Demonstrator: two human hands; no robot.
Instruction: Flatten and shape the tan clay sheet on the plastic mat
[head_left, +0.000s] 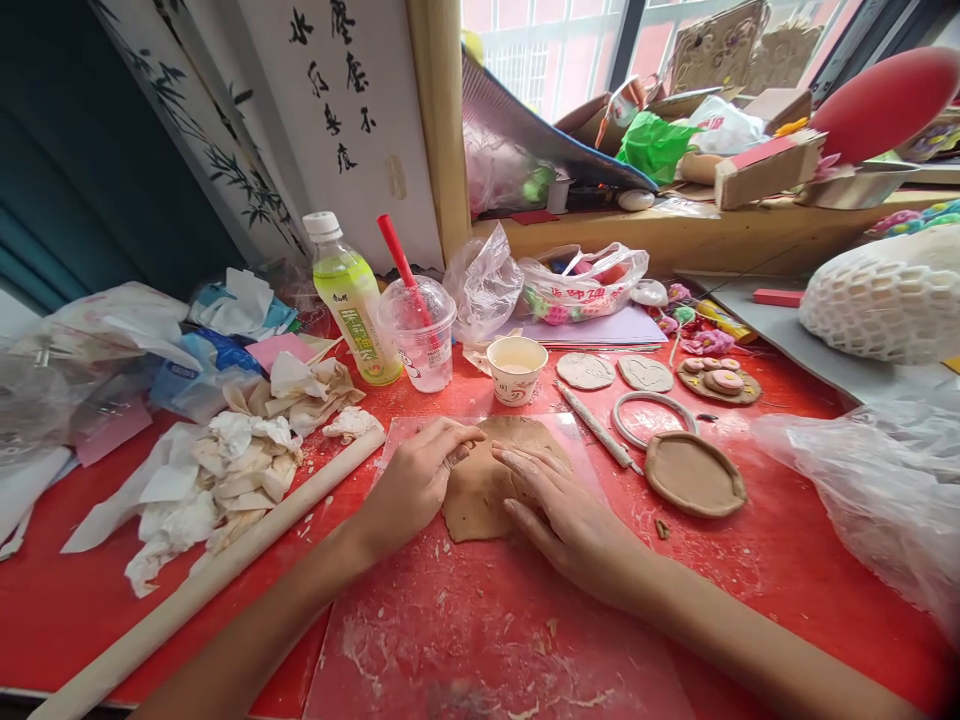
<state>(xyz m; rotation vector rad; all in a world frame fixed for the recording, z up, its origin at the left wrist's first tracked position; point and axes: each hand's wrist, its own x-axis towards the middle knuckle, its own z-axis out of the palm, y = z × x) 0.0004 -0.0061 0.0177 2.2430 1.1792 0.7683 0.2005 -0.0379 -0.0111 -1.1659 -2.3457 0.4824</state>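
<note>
A flat brown clay slab point(480, 505) with an uneven edge lies on a clear plastic sheet point(465, 620). My left hand point(424, 465) is over the slab's left part, its fingers stretched out to the right and the thumb partly tucked under. Over the right part rests my right hand point(551, 505), open, with fingers extended and thumb apart. Whether each fingertip presses on the clay is hard to tell. Just behind the slab stands a paper cup point(517, 370) of cloudy liquid. To the right are a thin clay-smeared stick point(598, 425), a ring point(621, 430) and a rimmed clay disc point(694, 475).
A long rolling pin point(225, 570) lies diagonally at left beside crumpled tissues point(244, 460). Behind are a drink bottle point(356, 310), a plastic cup point(427, 355) with red straw and pale clay discs point(585, 371). Plastic bags point(877, 490) lie at right.
</note>
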